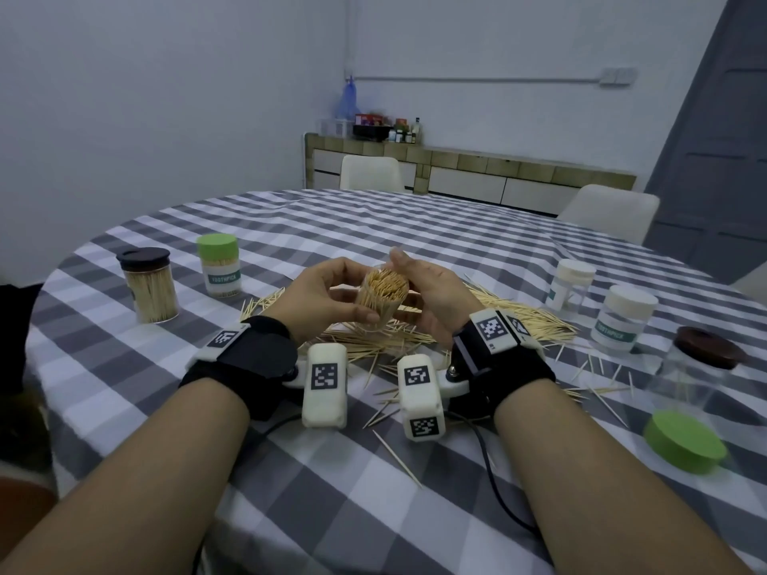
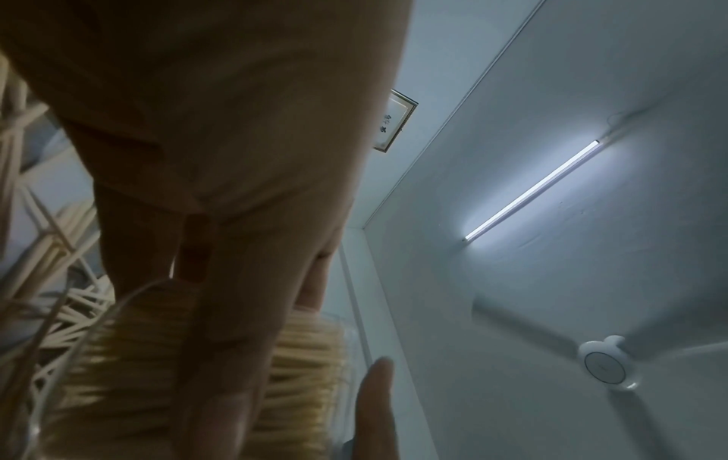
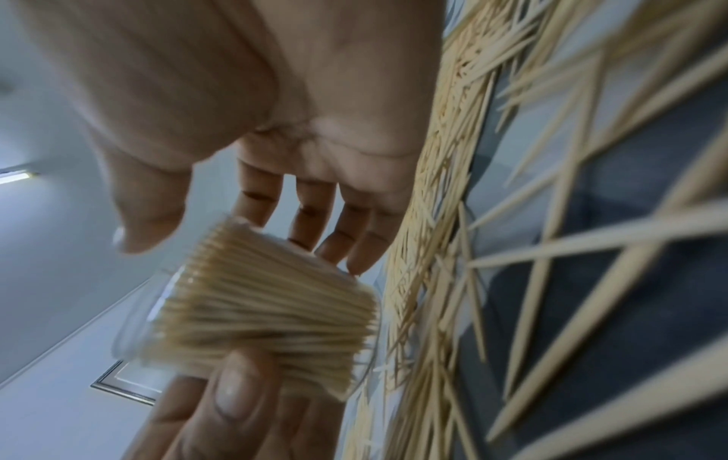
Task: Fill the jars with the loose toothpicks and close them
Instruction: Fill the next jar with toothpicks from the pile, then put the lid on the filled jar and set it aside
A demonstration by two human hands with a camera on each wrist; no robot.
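A: How much is judged done?

B: Two filled jars are seen closed at the far left of the checked-cloth table (image 1: 415, 234): a clear jar with a dark brown lid (image 1: 148, 284) and a labelled jar with a green lid (image 1: 220, 265). A third clear, lidless jar packed with toothpicks (image 1: 381, 298) is held above the pile of loose wooden toothpicks (image 1: 519, 321).

A: And the hands?

B: The jar is gripped by the left hand (image 1: 332, 296), thumb and fingers curled round its wall. The right hand (image 1: 431, 292) is held spread, fingers straight beside the jar's mouth.

A: What is left?

B: The flat green lid (image 1: 685, 441) near the right edge looks meant for this jar. Three more jars at the right, two white-lidded (image 1: 624, 317) and one brown-lidded (image 1: 701, 367), appear unfilled.
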